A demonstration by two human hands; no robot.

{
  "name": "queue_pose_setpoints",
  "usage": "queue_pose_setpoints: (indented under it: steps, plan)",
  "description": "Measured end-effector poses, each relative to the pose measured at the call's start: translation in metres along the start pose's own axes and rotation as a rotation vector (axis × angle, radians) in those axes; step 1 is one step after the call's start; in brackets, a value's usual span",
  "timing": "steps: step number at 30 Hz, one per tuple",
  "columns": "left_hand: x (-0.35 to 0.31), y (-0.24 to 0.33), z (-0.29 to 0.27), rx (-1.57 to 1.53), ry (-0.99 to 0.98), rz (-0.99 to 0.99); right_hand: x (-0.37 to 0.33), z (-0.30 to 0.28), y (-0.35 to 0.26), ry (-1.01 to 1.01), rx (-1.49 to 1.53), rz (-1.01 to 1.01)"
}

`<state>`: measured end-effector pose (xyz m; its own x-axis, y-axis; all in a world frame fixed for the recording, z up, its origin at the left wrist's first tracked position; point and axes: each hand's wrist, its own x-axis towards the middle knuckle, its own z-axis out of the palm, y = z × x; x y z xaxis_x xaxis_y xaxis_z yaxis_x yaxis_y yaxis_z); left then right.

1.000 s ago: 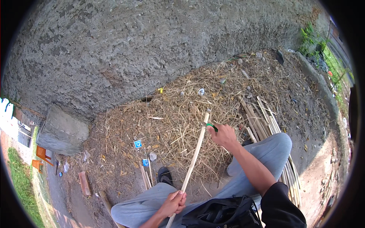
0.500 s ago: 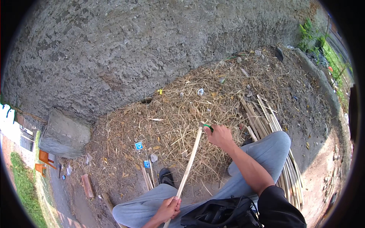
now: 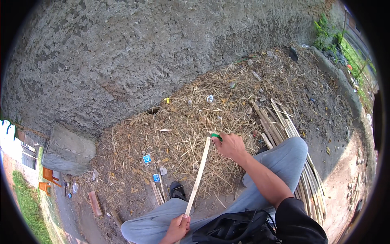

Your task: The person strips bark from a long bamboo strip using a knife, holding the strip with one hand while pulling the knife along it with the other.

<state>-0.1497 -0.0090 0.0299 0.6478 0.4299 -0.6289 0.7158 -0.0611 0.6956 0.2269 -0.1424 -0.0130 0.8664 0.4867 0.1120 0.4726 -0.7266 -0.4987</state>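
left fingers [image 3: 185,222] clasp a long, flat, pale wooden strip [image 3: 198,177]; right fingers [image 3: 218,144] grip a green-handled tool [image 3: 216,137].

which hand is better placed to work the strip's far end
Probably the right hand: it holds the green-handled tool beside the far end of the wooden strip; the left hand grips it lower down.

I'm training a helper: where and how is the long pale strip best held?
Probably by the lower part of the pale strip, from the left, as the left hand holds it: it is narrow, slants up and away, and the green-handled tool is near its upper end.
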Motion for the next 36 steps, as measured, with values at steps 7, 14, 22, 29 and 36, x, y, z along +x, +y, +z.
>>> queue_pose_setpoints:
  steps: [7, 14, 22, 29, 36]
  plan:
    - [-0.008, 0.003, -0.004, 0.031, -0.029, 0.036, -0.027, 0.007, -0.024, -0.056, 0.055, -0.126]
    - [-0.016, 0.014, -0.008, 0.193, -0.009, 0.187, -0.008, 0.015, 0.008, -0.180, 0.034, 0.014]
    - [-0.038, 0.026, -0.005, 0.222, 0.068, 0.263, 0.004, 0.023, 0.052, -0.154, 0.060, 0.245]
    - [-0.026, -0.003, -0.028, 0.279, 0.119, 0.275, -0.007, 0.013, -0.009, -0.224, 0.186, 0.192]
    - [-0.002, -0.072, -0.029, 0.294, 0.161, 0.307, 0.000, 0.021, 0.008, -0.300, 0.953, 0.538]
